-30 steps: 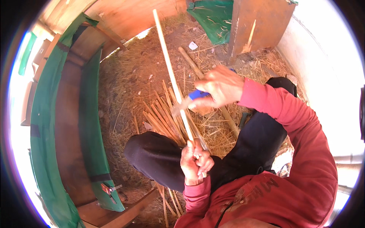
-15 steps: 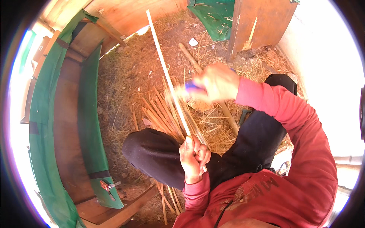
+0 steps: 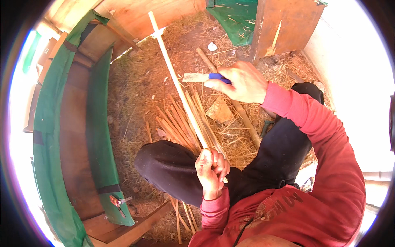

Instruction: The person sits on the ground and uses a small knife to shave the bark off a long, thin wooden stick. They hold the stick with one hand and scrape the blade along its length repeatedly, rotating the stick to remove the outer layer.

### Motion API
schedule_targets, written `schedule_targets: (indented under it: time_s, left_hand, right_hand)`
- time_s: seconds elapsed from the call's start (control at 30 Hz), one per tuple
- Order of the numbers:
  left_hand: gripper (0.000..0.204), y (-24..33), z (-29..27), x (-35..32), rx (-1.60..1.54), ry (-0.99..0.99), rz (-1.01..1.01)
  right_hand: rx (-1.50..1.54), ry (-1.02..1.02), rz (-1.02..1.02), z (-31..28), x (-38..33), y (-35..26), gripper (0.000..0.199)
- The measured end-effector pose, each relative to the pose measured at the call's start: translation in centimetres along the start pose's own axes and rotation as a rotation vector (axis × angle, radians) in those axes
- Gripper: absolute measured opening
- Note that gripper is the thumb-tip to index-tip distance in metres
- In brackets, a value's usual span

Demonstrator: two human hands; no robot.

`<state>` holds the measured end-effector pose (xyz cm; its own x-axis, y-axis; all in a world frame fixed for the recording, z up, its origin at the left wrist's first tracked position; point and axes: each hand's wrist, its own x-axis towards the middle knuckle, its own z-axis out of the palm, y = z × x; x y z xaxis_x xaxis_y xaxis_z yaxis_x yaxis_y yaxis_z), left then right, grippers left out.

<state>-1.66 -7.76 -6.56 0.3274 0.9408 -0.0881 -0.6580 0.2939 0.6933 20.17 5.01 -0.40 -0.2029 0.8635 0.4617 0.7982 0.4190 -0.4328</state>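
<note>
A long pale wooden stick (image 3: 175, 80) slants up and away to the left from my left hand (image 3: 212, 166), whose fingers are wrapped round its near end beside my knee. My right hand (image 3: 242, 82) grips the blue handle of a knife (image 3: 196, 77) with a broad, flat blade. The blade points left, its tip close to the right side of the stick; whether the two touch I cannot tell. Below the blade, a bundle of split wooden sticks (image 3: 177, 123) lies on the ground, its near ends hidden by my leg and left hand.
A thick round pole (image 3: 247, 121) lies behind the right hand, beside a flat wood piece (image 3: 220, 110). Straw litters the earth floor. A green-covered wooden frame (image 3: 96, 123) stands at left, with a small tool (image 3: 119, 201) on it. A wooden panel (image 3: 284, 29) stands at far right.
The right hand and knife, blurred before, now show clearly, and the hand has moved slightly up and right. The stick's far end has swung a little left.
</note>
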Motion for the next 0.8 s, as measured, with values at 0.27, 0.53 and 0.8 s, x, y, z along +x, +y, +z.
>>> schedule_targets:
  time_s: [0.27,0.53,0.8]
  left_hand:
    - [0.036,-0.5,0.9,-1.0,-0.137,-0.132,-0.133]
    - [0.038,-0.3,1.1,-1.8,-0.368,-0.270,-0.240]
    - [0.041,0.3,0.4,-1.7,-0.388,-0.244,-0.307]
  right_hand:
    - [0.052,-0.003,-0.277,0.3,-0.1,0.0,0.041]
    - [0.044,0.371,0.137,-3.0,4.3,3.7,0.046]
    - [0.154,-0.035,-0.408,0.0,-0.2,-0.5,0.040]
